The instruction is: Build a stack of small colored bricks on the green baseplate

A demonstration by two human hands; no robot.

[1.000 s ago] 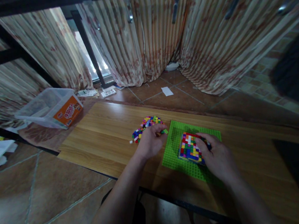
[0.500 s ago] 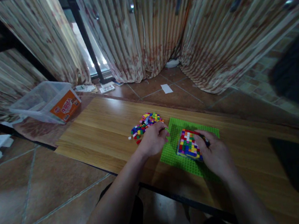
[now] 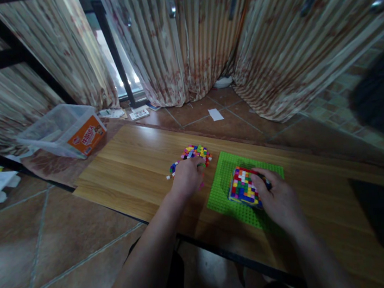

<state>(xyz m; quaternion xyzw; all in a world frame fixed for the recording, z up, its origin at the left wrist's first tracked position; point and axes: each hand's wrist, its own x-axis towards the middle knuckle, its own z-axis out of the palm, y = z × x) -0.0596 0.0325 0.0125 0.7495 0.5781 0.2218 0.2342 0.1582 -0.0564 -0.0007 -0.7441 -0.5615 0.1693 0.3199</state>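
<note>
My left hand [image 3: 187, 176] is over the pile of small coloured toy bricks [image 3: 195, 151], with its fingers pinched together. A bit of green at the fingertips looks like a small green brick [image 3: 201, 164]. A few pink bricks [image 3: 202, 181] lie just below those fingers. My right hand [image 3: 278, 195] grips the right side of a block built of many coloured bricks [image 3: 242, 185], thumb on top and fingers along its far edge. This block rests on a green studded baseplate [image 3: 220, 185]. The hand hides the block's right end.
Both the pile and the baseplate are on a long wooden table [image 3: 124, 164]. A clear plastic box [image 3: 50, 133] with an orange label stands beyond its left end. On the right of the table lies a dark flat panel [image 3: 379, 214]. Striped curtains [image 3: 201, 44] hang behind.
My left hand has moved left, from beside the baseplate's edge to over the brick pile. My right hand keeps its grip on the block. The view has shifted slightly.
</note>
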